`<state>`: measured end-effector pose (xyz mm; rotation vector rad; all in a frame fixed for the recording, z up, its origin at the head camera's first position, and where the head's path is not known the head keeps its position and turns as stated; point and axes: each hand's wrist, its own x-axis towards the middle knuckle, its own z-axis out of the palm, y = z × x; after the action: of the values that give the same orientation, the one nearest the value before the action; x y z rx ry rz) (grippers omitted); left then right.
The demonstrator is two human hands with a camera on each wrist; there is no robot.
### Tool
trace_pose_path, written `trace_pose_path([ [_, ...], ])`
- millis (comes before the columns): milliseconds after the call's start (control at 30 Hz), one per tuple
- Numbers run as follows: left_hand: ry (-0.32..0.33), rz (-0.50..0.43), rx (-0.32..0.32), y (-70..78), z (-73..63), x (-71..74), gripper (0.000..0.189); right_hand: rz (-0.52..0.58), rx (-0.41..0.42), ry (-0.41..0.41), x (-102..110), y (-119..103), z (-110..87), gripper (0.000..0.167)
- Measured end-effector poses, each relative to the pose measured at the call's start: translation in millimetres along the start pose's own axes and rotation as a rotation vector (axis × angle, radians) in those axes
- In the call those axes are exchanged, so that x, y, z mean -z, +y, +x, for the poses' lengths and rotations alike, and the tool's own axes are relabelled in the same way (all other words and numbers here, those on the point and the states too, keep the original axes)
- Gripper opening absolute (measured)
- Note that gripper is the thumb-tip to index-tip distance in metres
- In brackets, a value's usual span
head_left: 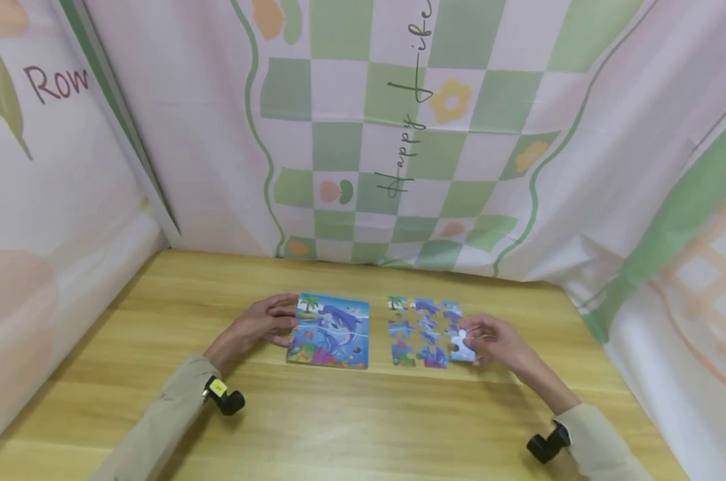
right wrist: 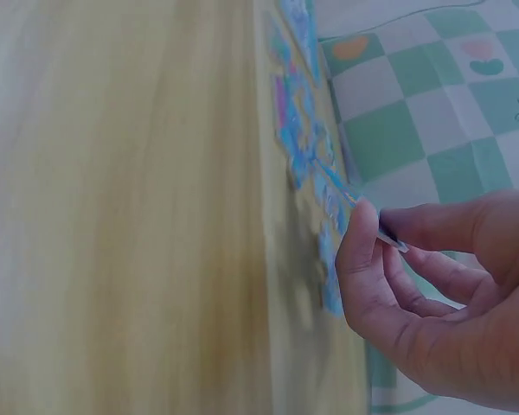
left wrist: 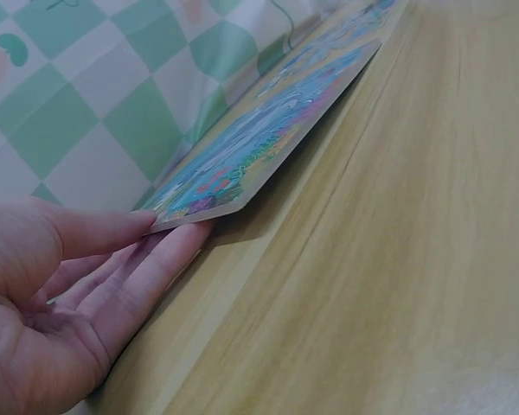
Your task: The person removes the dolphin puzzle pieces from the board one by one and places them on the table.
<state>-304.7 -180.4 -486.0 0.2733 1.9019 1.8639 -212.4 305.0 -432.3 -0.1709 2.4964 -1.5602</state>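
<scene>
A square dolphin picture board (head_left: 332,331) is at the middle of the table. My left hand (head_left: 265,322) pinches its left edge, and the left wrist view shows the thumb on top and fingers beneath the board (left wrist: 268,134). That edge is slightly above the wood, with a shadow under it. To the right, my right hand (head_left: 497,342) holds a jigsaw piece (head_left: 462,349) between thumb and fingertips. The piece (right wrist: 342,190) is tilted, seen nearly edge-on in the right wrist view. Several jigsaw pieces (head_left: 427,327) lie in spaced rows between the board and my right hand.
The wooden table (head_left: 363,421) reaches back to a checkered curtain (head_left: 393,153) with green and white squares. Pale printed fabric (head_left: 56,200) hangs on the left, and more (head_left: 675,280) hangs on the right. Black wrist cameras sit on both sleeves (head_left: 179,397).
</scene>
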Motion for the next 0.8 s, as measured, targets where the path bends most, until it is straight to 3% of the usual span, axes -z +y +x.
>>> trace_pose_path([
  [333,0.004,0.003,0.012,-0.1,-1.3,-2.8,0.068,-0.078,-0.081,0.034,4,11,-12.8,0.037],
  [800,0.010,0.021,0.007,2.0,-1.2,0.4,0.066,-0.256,-0.079,0.152,-5,14,-9.5,0.028],
])
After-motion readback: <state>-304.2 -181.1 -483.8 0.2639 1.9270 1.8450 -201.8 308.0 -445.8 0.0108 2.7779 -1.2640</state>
